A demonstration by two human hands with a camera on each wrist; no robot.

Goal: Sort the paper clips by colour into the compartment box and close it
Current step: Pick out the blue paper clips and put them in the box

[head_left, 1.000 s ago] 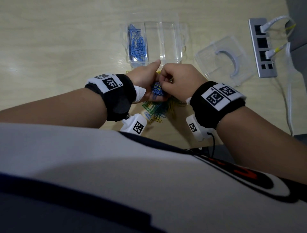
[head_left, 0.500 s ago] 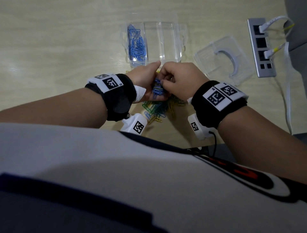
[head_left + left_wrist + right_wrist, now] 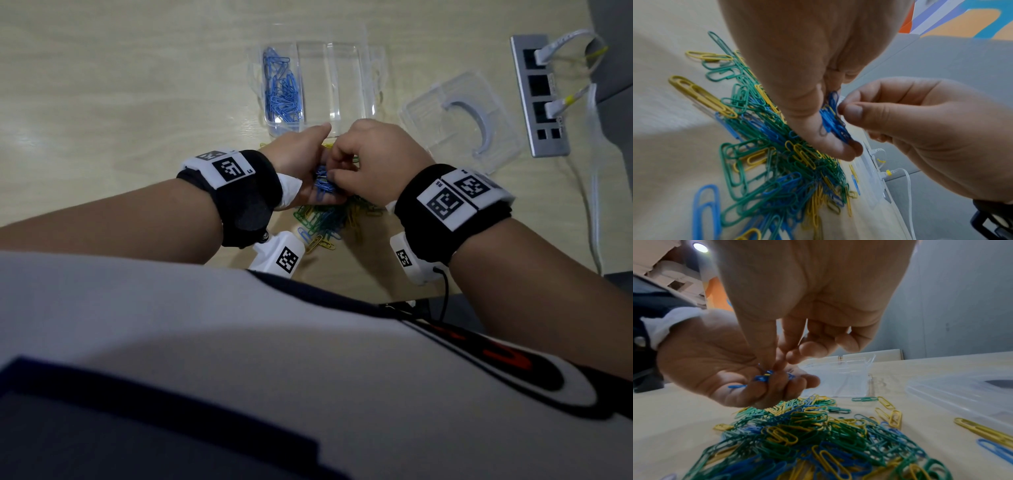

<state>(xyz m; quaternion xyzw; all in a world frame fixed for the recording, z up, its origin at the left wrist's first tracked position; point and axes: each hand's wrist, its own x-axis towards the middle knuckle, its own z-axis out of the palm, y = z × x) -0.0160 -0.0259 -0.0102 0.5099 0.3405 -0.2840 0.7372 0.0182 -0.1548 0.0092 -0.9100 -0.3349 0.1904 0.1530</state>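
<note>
Head view: compartment box (image 3: 349, 82), left compartment holds blue clips (image 3: 282, 92).

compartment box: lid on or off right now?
Off. The compartment box stands open-topped, blue clips in its left compartment; the clear lid lies apart on the table to its right.

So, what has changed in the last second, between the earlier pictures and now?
Very little. The right hand has shifted slightly, its fingertips working at the blue clips that the left hand holds cupped above the mixed pile. Nothing was let go. The compartment box, with blue clips only in its left compartment, the lid and the pile stayed as they were.
</note>
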